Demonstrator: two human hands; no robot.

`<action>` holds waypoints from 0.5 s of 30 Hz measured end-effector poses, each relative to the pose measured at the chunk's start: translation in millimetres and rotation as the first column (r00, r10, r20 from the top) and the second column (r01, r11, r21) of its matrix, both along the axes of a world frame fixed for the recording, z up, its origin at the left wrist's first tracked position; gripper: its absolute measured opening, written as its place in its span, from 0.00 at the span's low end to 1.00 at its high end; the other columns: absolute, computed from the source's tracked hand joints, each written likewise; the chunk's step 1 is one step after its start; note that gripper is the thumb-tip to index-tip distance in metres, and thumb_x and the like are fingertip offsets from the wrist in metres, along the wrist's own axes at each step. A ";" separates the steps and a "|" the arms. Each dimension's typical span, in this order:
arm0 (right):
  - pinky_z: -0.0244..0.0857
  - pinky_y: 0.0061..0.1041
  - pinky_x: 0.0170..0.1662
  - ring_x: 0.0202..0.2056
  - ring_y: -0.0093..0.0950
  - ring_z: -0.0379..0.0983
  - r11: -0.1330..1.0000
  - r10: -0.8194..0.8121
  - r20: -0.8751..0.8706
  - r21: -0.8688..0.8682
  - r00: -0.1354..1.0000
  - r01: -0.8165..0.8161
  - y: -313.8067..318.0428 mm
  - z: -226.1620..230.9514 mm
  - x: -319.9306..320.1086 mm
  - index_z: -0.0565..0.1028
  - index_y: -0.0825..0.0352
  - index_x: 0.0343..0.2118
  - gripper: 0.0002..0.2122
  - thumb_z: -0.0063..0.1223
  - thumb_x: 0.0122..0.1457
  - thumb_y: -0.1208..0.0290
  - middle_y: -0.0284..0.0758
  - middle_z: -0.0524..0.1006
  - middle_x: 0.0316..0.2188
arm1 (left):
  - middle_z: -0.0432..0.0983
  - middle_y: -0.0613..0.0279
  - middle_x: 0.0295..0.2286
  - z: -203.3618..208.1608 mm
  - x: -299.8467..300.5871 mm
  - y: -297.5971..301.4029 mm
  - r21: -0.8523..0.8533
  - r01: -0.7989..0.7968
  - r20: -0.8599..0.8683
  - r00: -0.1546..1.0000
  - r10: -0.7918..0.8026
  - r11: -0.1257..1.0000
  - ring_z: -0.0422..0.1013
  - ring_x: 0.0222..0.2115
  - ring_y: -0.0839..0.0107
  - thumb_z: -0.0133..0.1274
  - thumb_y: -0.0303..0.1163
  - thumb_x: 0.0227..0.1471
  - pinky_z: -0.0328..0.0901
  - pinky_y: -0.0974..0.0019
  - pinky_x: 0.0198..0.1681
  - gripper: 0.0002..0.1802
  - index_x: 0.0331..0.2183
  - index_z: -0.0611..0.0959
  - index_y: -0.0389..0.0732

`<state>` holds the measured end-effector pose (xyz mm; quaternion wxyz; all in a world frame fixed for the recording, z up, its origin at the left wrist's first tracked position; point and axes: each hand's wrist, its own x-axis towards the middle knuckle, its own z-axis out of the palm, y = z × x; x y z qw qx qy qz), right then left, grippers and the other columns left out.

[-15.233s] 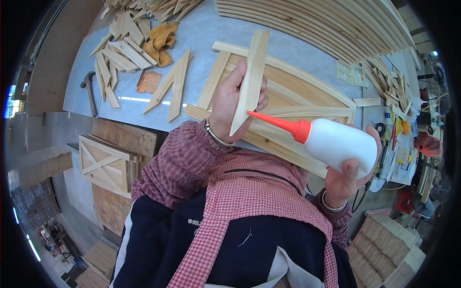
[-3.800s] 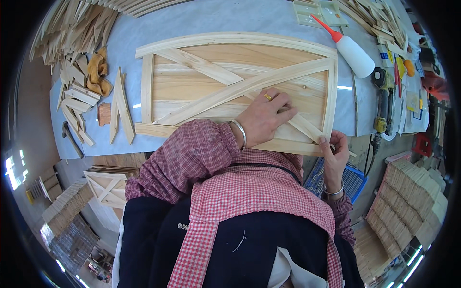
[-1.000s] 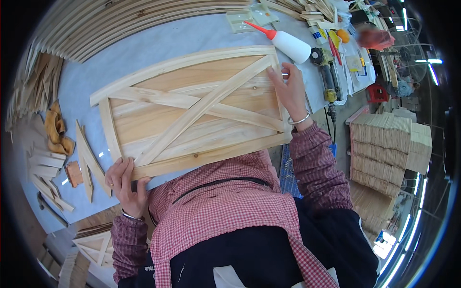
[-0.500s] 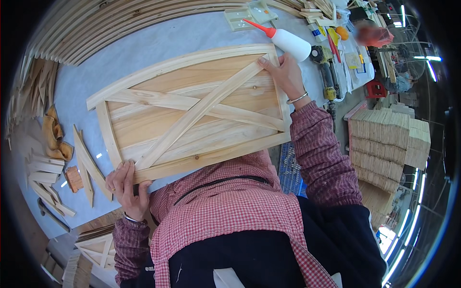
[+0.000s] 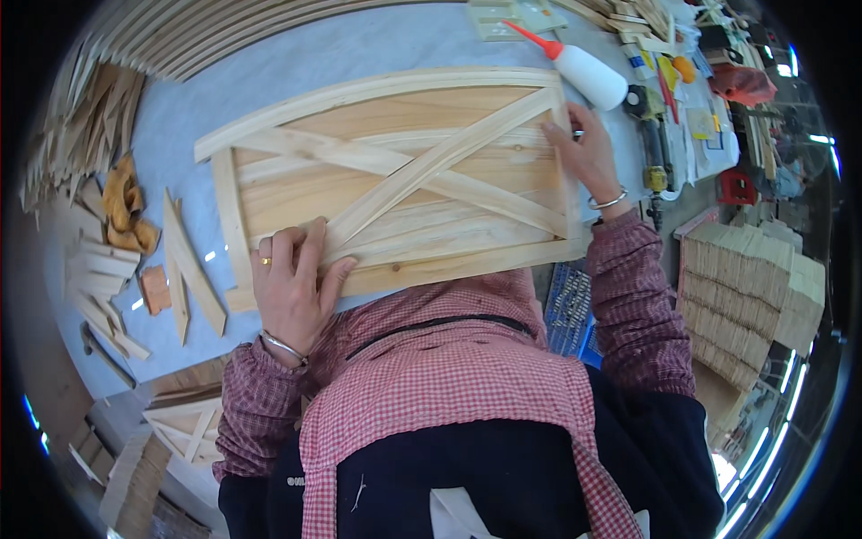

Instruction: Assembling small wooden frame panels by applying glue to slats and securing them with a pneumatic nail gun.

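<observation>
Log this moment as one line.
left hand: on wooden panel, lower left; right hand: at panel's right edge; white bottle: lying off far-right corner

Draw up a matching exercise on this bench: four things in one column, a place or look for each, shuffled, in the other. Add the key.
Things:
1. squeeze bottle
2. left hand
3. framed wooden panel
4. right hand

Places or looks:
A. over the lower-left part of the frame
B. pale, with an X across its face
C. at the frame's right edge
D. white, with a red nozzle

Pairs: 1-D, 2-A, 3-B, 4-C
</observation>
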<state>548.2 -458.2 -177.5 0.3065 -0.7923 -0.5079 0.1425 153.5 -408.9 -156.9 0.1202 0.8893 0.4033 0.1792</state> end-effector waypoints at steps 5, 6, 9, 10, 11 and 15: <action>0.64 0.28 0.35 0.30 0.32 0.69 0.998 -0.056 0.022 0.033 0.998 0.055 -5.3 -5.4 -1.4 0.73 0.71 0.41 0.18 0.57 0.49 0.65 0.39 0.69 0.28 | 0.64 0.55 0.27 -11.3 14.7 6.7 0.038 0.074 0.065 0.995 -0.076 0.997 0.62 0.30 0.58 0.58 0.32 0.43 0.58 0.59 0.32 0.17 0.37 0.77 0.36; 0.64 0.28 0.35 0.30 0.32 0.68 0.998 -0.059 0.023 0.025 0.998 0.059 -4.8 -3.3 -2.3 0.73 0.71 0.41 0.18 0.57 0.49 0.65 0.40 0.69 0.29 | 0.64 0.55 0.27 -12.1 16.6 6.5 0.040 0.081 0.070 0.994 -0.084 0.996 0.62 0.30 0.58 0.58 0.32 0.43 0.58 0.59 0.32 0.17 0.37 0.77 0.36; 0.64 0.28 0.34 0.30 0.32 0.68 0.998 -0.067 0.022 0.008 0.998 0.066 -5.0 -1.6 -1.3 0.73 0.70 0.40 0.18 0.57 0.48 0.65 0.41 0.69 0.30 | 0.63 0.55 0.27 -13.9 22.2 5.5 0.099 0.069 0.054 0.996 -0.074 0.993 0.62 0.29 0.57 0.56 0.31 0.43 0.59 0.59 0.31 0.15 0.35 0.76 0.34; 0.64 0.29 0.35 0.30 0.33 0.68 0.998 -0.062 0.024 0.027 0.998 0.061 -5.5 -3.9 -0.5 0.73 0.71 0.40 0.18 0.57 0.49 0.65 0.41 0.69 0.29 | 0.63 0.55 0.27 -14.4 23.3 5.2 0.100 0.072 0.055 0.995 -0.078 0.992 0.62 0.29 0.57 0.56 0.31 0.43 0.59 0.59 0.31 0.15 0.35 0.76 0.34; 0.64 0.29 0.35 0.31 0.33 0.68 0.997 -0.057 0.027 0.046 0.998 0.055 -5.6 -5.1 -0.4 0.73 0.71 0.39 0.17 0.57 0.49 0.64 0.41 0.69 0.29 | 0.62 0.54 0.27 -14.9 24.1 4.7 0.096 0.071 0.057 0.995 -0.077 0.993 0.62 0.29 0.57 0.56 0.30 0.43 0.59 0.58 0.31 0.15 0.35 0.76 0.34; 0.63 0.29 0.35 0.31 0.34 0.67 0.995 -0.092 0.030 0.051 0.995 0.090 -5.7 -2.5 -0.7 0.73 0.70 0.39 0.17 0.56 0.49 0.64 0.40 0.69 0.28 | 0.62 0.54 0.27 -15.7 27.6 4.2 0.085 0.058 0.060 0.996 -0.063 0.995 0.62 0.28 0.57 0.56 0.29 0.43 0.59 0.58 0.31 0.14 0.34 0.76 0.33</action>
